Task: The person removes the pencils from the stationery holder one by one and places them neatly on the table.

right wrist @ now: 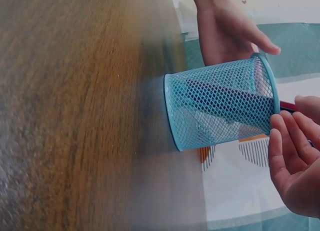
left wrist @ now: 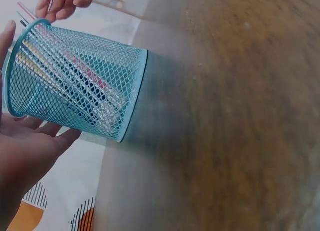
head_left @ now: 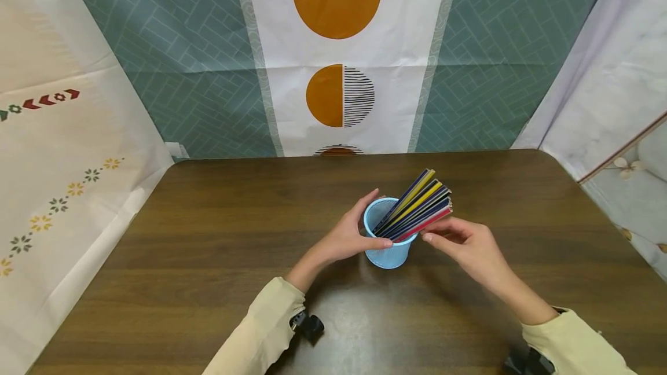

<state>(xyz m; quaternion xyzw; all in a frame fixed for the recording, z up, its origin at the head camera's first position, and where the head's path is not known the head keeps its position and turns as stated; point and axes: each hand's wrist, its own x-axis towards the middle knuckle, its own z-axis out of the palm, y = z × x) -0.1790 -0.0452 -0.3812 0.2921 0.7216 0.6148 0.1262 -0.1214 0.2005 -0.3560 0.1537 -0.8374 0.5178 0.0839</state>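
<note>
The blue mesh cup (head_left: pixel 386 236) stood on the brown counter (head_left: pixel 208 247), a little right of the middle and nearer the front edge than the back wall. A bunch of colored pencils (head_left: pixel 417 208) leaned out of it toward the far right.

The cup could have tipped over. The pencils all leaned to one side, so their weight pulled that way, and a light mesh cup is easy to knock. If a hand had bumped the pencils or let the cup go too fast, the cup might have fallen and the pencils could have rolled across the counter.

The left hand (head_left: pixel 348 236) was wrapped around the left side of the cup. Its fingers (left wrist: pixel 37 123) were spread fairly wide and gently curved around the mesh, with the thumb near the front of the rim. It looked like a soft hold, not a tight squeeze.

The right hand (head_left: pixel 469 245) was just right of the cup, under the leaning pencils. Its fingers (right wrist: pixel 287 141) were mostly straight and close together, with the tips right by the rim and the lowest pencils. I could not tell for sure if they pressed on the pencils or only sat beside them.
</note>
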